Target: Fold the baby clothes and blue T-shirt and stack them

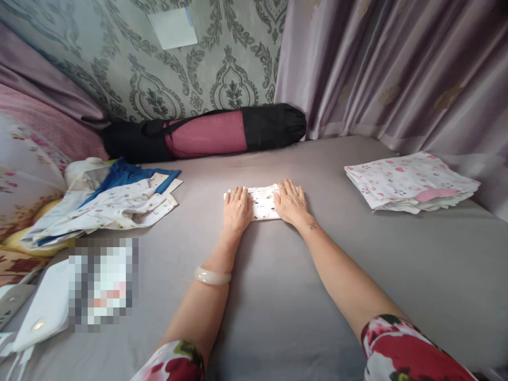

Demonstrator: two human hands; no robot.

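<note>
The folded white cloth (pixel 262 205) lay before me on the grey sheet (pixel 278 296), its small print too tiny for me to read. My left hand (pixel 237 207) and right hand (pixel 291 201) rested flat on its two ends, fingers extended. Rumpled clothes (pixel 115 203) lay to my left, pink-patterned folded fabric (pixel 408 180) to my right; a pixelated patch (pixel 111 283) near the clothes was unreadable.

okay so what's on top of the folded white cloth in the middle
The left hand and right hand lie flat on the folded white cloth, one toward each end. Its printed middle shows between them; the parts beneath the hands are covered.
</note>
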